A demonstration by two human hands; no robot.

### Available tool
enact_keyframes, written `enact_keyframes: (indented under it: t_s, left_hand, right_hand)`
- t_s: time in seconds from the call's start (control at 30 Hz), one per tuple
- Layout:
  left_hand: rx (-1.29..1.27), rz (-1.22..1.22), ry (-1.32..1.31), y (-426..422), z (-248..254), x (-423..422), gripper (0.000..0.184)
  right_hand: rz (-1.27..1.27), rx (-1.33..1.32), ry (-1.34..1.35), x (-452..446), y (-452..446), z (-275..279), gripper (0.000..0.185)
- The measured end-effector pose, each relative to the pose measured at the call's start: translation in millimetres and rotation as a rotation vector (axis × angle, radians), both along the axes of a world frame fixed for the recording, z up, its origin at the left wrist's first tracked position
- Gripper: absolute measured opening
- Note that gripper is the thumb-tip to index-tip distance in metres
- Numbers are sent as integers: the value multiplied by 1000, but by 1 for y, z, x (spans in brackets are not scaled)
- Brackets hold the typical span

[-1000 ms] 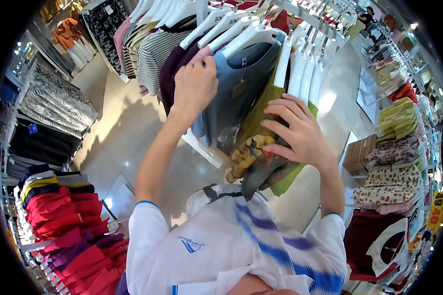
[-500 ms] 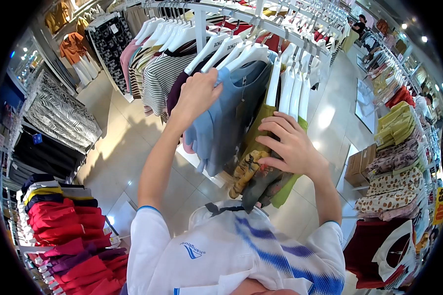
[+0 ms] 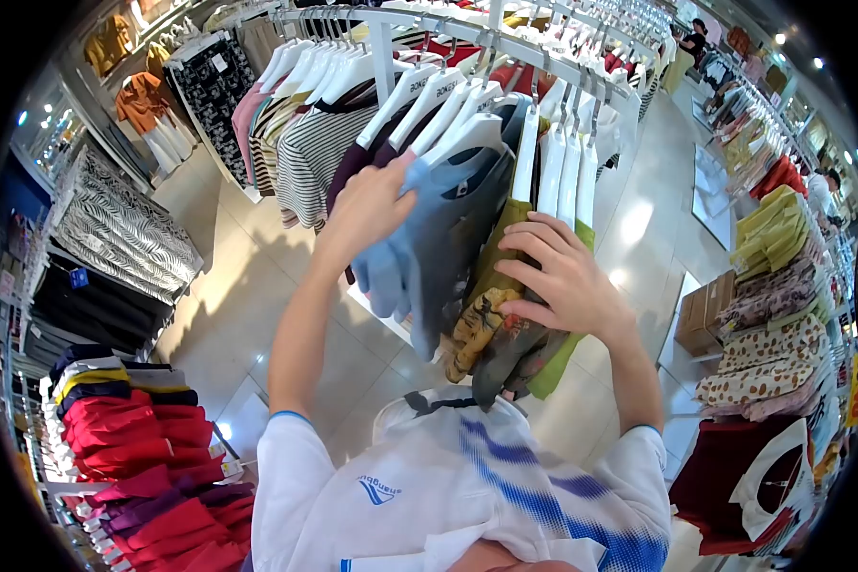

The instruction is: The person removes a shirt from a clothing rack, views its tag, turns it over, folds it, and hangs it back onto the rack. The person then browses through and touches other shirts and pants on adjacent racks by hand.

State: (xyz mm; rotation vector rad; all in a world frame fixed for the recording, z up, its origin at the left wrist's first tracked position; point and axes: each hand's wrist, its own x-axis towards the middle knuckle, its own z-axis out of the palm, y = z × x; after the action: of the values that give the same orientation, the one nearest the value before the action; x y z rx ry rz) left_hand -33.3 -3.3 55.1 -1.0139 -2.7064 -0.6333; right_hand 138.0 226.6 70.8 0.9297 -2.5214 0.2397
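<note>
Several garments hang on white hangers from a white rail (image 3: 439, 21). My left hand (image 3: 367, 212) is closed on the shoulder of a light blue top (image 3: 388, 276), just below its hanger (image 3: 459, 143). Dark purple tops (image 3: 351, 170) hang to the left of it. My right hand (image 3: 564, 276) rests with its fingers spread against an olive green garment (image 3: 505, 238). Below those fingers is a yellow patterned fabric (image 3: 477, 332), beside a dark grey one (image 3: 510, 362). Striped tops (image 3: 316, 153) hang further left on the rail.
Red folded or hanging clothes (image 3: 133, 434) are at the lower left, below zebra-patterned garments (image 3: 129, 224). On the right stand a cardboard box (image 3: 705, 313), spotted garments (image 3: 758, 367) and a dark red top (image 3: 729, 477). A person (image 3: 694, 40) is far off at the upper right.
My left hand has moved slightly down and left, and the light blue top has shifted and tilted with its hanger. My right hand has stayed at the olive garment as the view moved a little.
</note>
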Motion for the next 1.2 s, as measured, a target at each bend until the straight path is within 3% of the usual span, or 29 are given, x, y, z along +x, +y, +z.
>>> enact_keyframes:
  t_s: [0.27,0.33,0.57,0.83,0.97,1.07,1.1,1.2]
  left_hand:
    - [155,246,-381,-105,-9,92,26]
    - [339,227,-351,-136,-9,116,23]
    - [394,453,-139,-174,75,213,24]
    - [575,994,117,-112,142,340,39]
    - [698,1221,227,-55,178,403,45]
    - [620,1307,372,3,207,455,44]
    - [675,1318,334,8,216,461,44]
    - [735,1345,364,53,235,504,43]
  right_hand:
    - [17,-27,-14,-3,4,-3,37]
    - [33,-36,-24,-5,5,-4,37]
    - [166,-46,-35,-17,11,-9,36]
    - [485,-91,24,-28,29,-12,41]
    - [768,-346,-96,-19,30,-22,48]
    - [926,-530,-626,5,25,-35,49]
    - [961,-515,-642,2,14,-43,49]
    - [947,-810,-711,8,-28,-76,59]
